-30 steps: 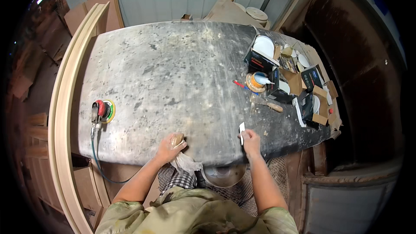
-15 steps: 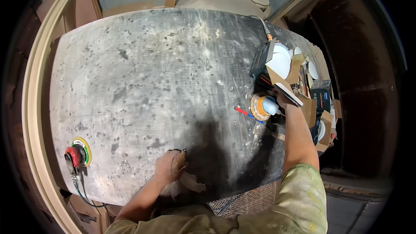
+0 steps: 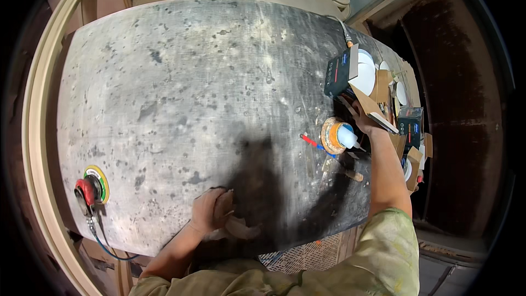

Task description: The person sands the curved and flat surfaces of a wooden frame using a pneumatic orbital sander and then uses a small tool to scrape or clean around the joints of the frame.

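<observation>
My left hand [image 3: 211,210] rests near the table's front edge with its fingers curled closed; what is in them is hidden. A pale crumpled piece, like cloth or paper [image 3: 242,229], lies against that hand. My right hand [image 3: 364,121] reaches to the right side, beside a dark open box [image 3: 338,75] holding white round discs [image 3: 364,74]. Its fingers are mostly hidden among cardboard flaps. Right by it is a flat piece with a white edge [image 3: 383,123]. Just left of the right wrist stands an orange-rimmed round container [image 3: 332,136] with a whitish bottle [image 3: 346,136] in it.
A red air sander [image 3: 87,191] with a hose sits on the spotted grey tabletop [image 3: 181,93] at the left. A red and blue pen-like stick [image 3: 313,142] lies near the container. More boxes [image 3: 410,123] crowd the right edge. A wooden frame [image 3: 41,104] stands at the left.
My right hand has gone deeper among the box flaps. The white-edged piece has shifted right. My left hand stays closed in nearly the same place. The whole view has shifted slightly.
</observation>
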The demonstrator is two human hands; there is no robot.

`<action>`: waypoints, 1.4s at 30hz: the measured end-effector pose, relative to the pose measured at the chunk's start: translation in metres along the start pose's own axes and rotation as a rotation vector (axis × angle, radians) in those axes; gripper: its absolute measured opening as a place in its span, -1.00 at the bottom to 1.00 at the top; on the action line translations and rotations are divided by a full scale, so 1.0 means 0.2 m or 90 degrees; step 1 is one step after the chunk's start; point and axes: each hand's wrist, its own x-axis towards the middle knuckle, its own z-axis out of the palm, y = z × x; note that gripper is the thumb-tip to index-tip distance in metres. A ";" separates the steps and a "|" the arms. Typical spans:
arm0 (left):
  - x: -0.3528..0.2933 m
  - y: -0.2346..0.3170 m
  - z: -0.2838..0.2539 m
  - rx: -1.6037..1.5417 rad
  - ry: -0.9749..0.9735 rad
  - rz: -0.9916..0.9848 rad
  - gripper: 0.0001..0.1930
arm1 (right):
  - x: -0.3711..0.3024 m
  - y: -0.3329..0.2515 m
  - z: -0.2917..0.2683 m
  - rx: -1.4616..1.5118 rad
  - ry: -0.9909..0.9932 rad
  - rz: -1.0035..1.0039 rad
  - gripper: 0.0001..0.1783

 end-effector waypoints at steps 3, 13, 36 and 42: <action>-0.03 0.02 0.00 0.076 -0.032 -0.028 -0.57 | -0.16 -0.20 -0.21 0.026 0.025 -0.068 -0.67; -0.12 0.10 -0.08 -0.075 0.040 -0.165 -0.65 | -1.29 -1.02 -0.22 1.326 -0.250 0.029 -0.68; -0.25 0.58 0.10 -0.588 -0.119 -0.492 -0.85 | -1.09 -0.62 0.40 0.363 0.186 0.322 -0.63; -0.09 0.60 0.08 -0.491 -0.173 -0.541 -0.69 | -1.01 -0.61 0.45 0.552 0.169 0.320 -0.78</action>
